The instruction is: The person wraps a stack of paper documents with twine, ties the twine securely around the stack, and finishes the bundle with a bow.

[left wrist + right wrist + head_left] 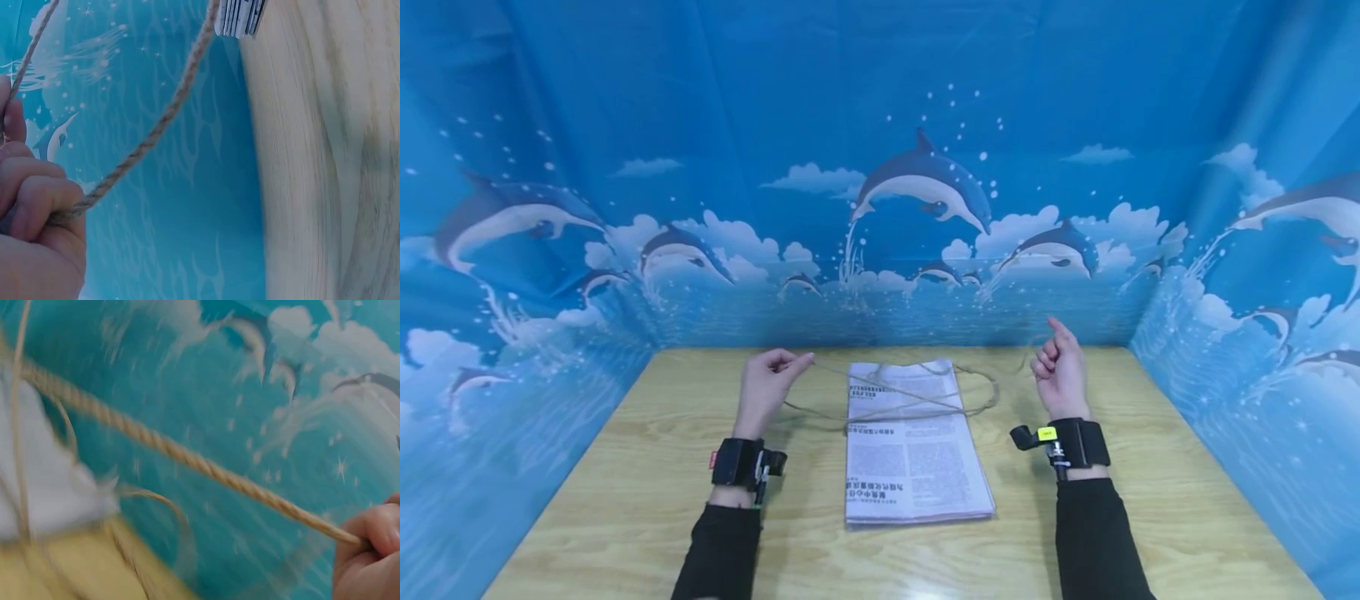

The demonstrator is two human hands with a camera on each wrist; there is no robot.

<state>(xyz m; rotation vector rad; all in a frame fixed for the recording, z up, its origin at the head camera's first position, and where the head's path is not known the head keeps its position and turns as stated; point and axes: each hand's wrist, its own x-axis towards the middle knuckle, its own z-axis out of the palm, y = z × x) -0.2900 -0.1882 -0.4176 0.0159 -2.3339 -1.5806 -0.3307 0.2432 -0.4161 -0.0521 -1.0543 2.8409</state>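
Note:
A stack of folded newspaper [917, 475] lies on the table, with loops of brown twine [996, 396] crossing over its far half. To the left of the stack, my left hand [767, 383] pinches the twine between thumb and fingers. In the left wrist view one strand [150, 144] runs out of the curled fingers, and a second passes by the fingertips. My right hand [1062, 375] is raised to the right of the stack, fingers curled round the twine. From that grip a taut strand [194, 461] stretches toward the newspaper in the right wrist view.
The wooden table [625, 517] reaches back to a blue curtain [760, 92] printed with dolphins and clouds, which also stands along both sides. Black straps with small cameras sit on both wrists.

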